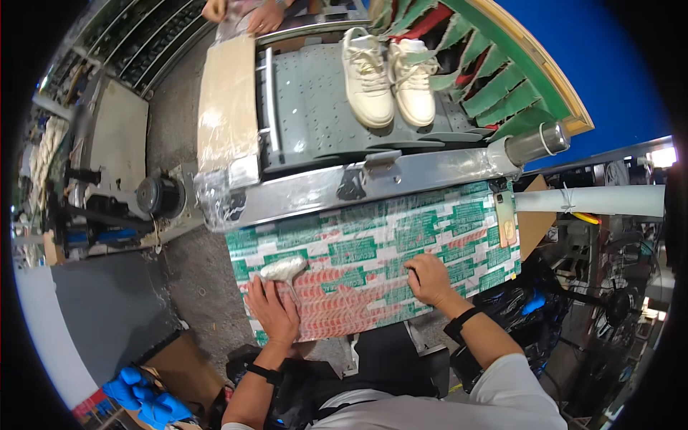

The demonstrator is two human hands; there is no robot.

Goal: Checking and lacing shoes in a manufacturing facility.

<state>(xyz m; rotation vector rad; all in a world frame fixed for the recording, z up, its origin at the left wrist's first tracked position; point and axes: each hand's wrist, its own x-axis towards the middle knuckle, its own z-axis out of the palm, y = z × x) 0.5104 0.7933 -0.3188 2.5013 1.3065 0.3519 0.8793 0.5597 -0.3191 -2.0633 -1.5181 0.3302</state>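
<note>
Blue wall (602, 72) stood upper right; crumpled blue material (145, 398) lay lower left beside brown cardboard (185, 369); phone (506, 221), right.

Left hand (274, 309): palm is down, fingers almost straight, slightly spread.
Right hand (428, 279): fingers are bent loosely, knuckles upward.
Left forearm (251, 398): bare, directed forward.
Right forearm (490, 337): bare, slanting inward.

Between the left hand (272, 309) and right hand (429, 279), flat worktop (351, 315) leaves room to pass. A white bundle (284, 269) blocks the left fingertips; beyond both, a metal rail (437, 170) stands across; rightward lies a phone (506, 217).
</note>
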